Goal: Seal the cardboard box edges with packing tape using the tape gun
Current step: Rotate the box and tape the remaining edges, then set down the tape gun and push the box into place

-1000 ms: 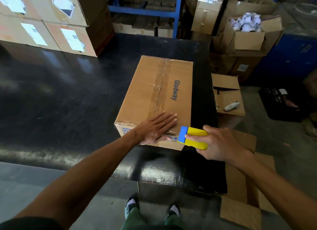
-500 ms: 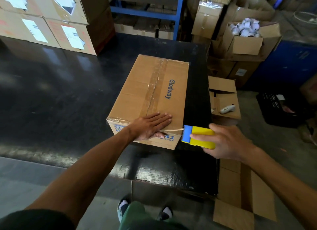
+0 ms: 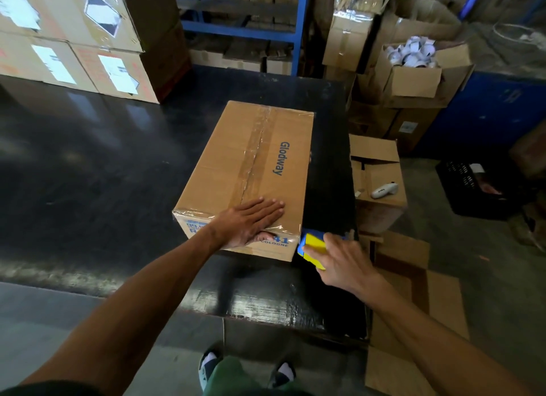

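A black table [image 3: 88, 165] fills the left and centre of the frame, w/ a closed cardboard box [image 3: 236, 165] marked "Glodway" at centre, clear tape along its top seam & over its near edge. Left hand [image 3: 251, 221] lies flat on the box's near top edge, fingers straight & close together, thumb hooked over the front face. Right hand [image 3: 339, 262], lower right of centre, is clamped around a yellow & blue tape gun [image 3: 313, 248] touching the box's near right corner.

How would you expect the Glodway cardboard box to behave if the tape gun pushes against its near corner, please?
The cardboard box probably slides rather than tips: it lies low and wide on the glossy black table. The left hand pressed flat on top likely steadies it. Its taped seams suggest stiffness.
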A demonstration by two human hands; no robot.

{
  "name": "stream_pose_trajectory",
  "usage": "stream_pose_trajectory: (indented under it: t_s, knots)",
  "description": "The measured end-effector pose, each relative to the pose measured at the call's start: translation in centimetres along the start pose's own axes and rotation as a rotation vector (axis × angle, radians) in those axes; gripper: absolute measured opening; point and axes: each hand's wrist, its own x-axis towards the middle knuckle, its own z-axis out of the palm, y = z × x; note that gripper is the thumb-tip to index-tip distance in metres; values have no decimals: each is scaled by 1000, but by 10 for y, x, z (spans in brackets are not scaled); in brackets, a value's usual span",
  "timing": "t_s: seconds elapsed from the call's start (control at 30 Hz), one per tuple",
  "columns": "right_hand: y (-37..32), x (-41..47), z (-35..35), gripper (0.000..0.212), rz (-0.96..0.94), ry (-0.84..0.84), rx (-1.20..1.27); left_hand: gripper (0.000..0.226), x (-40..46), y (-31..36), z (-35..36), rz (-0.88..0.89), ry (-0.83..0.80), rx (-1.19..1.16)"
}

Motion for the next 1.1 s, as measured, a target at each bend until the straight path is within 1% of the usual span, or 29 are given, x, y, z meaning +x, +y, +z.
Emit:
stream_pose_trajectory:
  t_s: [0.17, 0.23, 0.3, 0.37, 0.47, 0.53, 0.57, 0.6, 0.63, 0.7, 0.73, 0.77, 0.8, 0.87, 1.0, 1.1]
  knots:
    - [1, 0, 13, 63, 73, 23, 55, 67, 4, 4, -3, -13, 6, -3]
    - [6, -1, 11, 60, 163, 1, 129, 70, 16, 13, -6, -30, -18, -34]
    - [15, 0, 7, 55, 319, -19, 250, 68, 35, 25, -8, -10, -53, -45]
    - [25, -1, 6, 51, 485, -20, 493, 59, 50, 36, -7, -5, -55, -91]
    - [36, -3, 15, 45, 738, -36, 968, 39, 58, 41, -6, -98, -60, -191]
    - [40, -4, 31, 40, 854, -43, 1124, 36, 60, 44, -5, -169, -49, -250]
    - [39, -6, 40, 35, 895, -42, 1156, 41, 62, 46, -5, -201, -42, -282]
    - [37, -7, 48, 31, 923, -56, 1164, 49, 64, 49, -6, -228, -38, -297]
    - [33, -8, 54, 29, 938, -81, 1163, 62, 66, 51, -6, -262, -45, -304]
    - [29, -10, 68, 35, 969, -118, 1137, 95, 71, 53, -9, -374, -120, -304]
    - [28, -10, 75, 39, 976, -121, 1120, 106, 73, 53, -10, -438, -170, -293]
    - [26, -11, 82, 41, 972, -126, 1093, 112, 75, 54, -11, -489, -216, -274]
    - [24, -11, 88, 42, 957, -128, 1060, 114, 76, 55, -12, -522, -251, -249]
    - [19, -14, 98, 42, 963, -132, 989, 109, 78, 58, -13, -549, -297, -204]
    - [11, -17, 103, 40, 1022, -70, 927, 105, 79, 60, -12, -548, -356, -210]
    - [13, -14, 96, 51, 1038, -125, 911, 103, 78, 59, -13, -536, -389, -208]
